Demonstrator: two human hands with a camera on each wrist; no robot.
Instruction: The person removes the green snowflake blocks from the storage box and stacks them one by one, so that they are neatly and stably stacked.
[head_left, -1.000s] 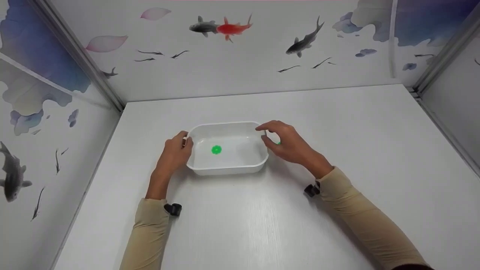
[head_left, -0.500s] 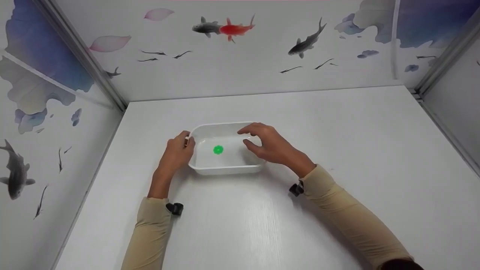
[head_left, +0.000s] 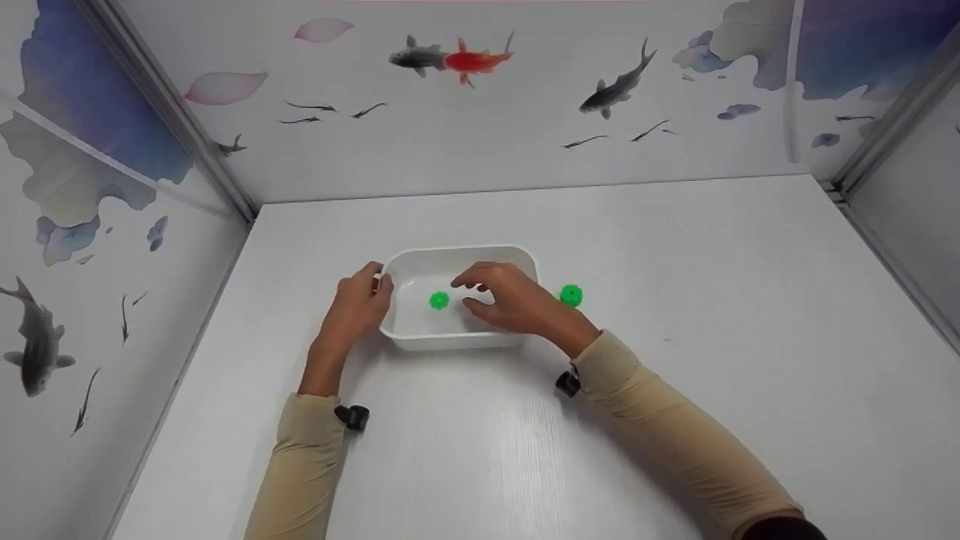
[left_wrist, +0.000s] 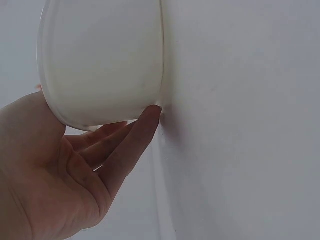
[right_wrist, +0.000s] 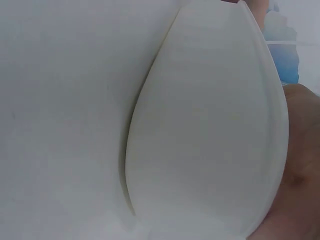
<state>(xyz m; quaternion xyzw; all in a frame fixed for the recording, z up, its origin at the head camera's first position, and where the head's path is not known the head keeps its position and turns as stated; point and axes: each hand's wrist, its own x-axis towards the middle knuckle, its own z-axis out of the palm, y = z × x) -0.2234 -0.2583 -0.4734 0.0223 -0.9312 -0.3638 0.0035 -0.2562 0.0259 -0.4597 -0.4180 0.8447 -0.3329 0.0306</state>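
Observation:
A white rectangular basin (head_left: 450,342) with rounded corners stands on the table. My left hand (head_left: 354,301) grips its left end, thumb at the rim. In the left wrist view, the fingers (left_wrist: 131,150) reach along the outer wall down towards the base. Inside the basin lies a small, bright green piece with a scalloped outline (head_left: 439,300). Over the basin's right half is my right hand (head_left: 510,298), thumb and index finger apart, fingertips just right of that piece. In the right wrist view, the basin's wall (right_wrist: 205,120) hides most of this hand.
A second green piece, round and knobbly (head_left: 571,295), lies on the white table (head_left: 465,450) right of the basin, beside my right wrist. Panels printed with fish (head_left: 480,60) enclose the table at the back and sides.
My right hand has moved left, from the basin's right rim to over its inside near the green piece. The second green piece has come into view behind it. My left hand keeps its grip.

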